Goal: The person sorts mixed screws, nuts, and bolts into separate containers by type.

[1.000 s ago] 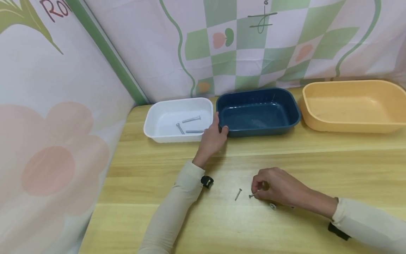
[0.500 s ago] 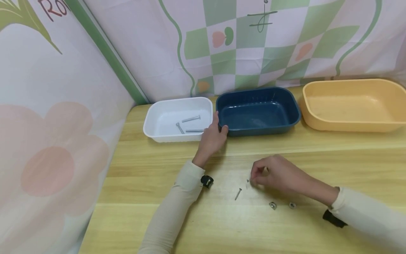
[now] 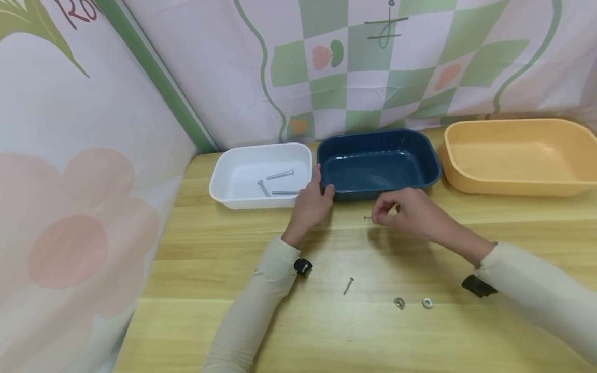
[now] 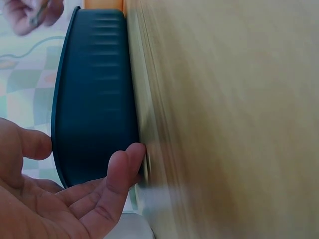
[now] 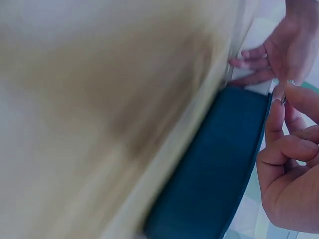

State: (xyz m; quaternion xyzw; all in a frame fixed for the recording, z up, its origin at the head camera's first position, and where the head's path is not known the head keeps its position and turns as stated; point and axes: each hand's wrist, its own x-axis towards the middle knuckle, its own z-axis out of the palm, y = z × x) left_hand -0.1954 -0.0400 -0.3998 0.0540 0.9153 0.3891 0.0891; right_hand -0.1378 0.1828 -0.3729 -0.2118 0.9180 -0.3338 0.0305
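Observation:
My right hand [image 3: 377,216] hovers just in front of the dark blue tray [image 3: 382,194] and pinches a small screw [image 3: 368,217] between thumb and forefinger; the right wrist view shows that screw [image 5: 283,99] at my fingertips, above the blue tray [image 5: 214,169]. My left hand [image 3: 323,182] rests at the blue tray's front left corner, in the gap beside the white tray [image 3: 224,196]. Its fingers lie fairly straight against the blue tray's wall [image 4: 94,99] in the left wrist view. The white tray holds three long bolts [image 3: 280,175]. The blue tray looks empty.
One small screw [image 3: 348,285] and two little nuts or washers [image 3: 399,303] [image 3: 426,303] lie loose on the wooden table near its front. A yellow tray [image 3: 513,185] stands at the back right. Patterned cloth walls close off the back and left.
My right hand picked a small screw up off the table and carried it away from me to just before the blue tray. The two nuts it covered now show. The left hand stayed put.

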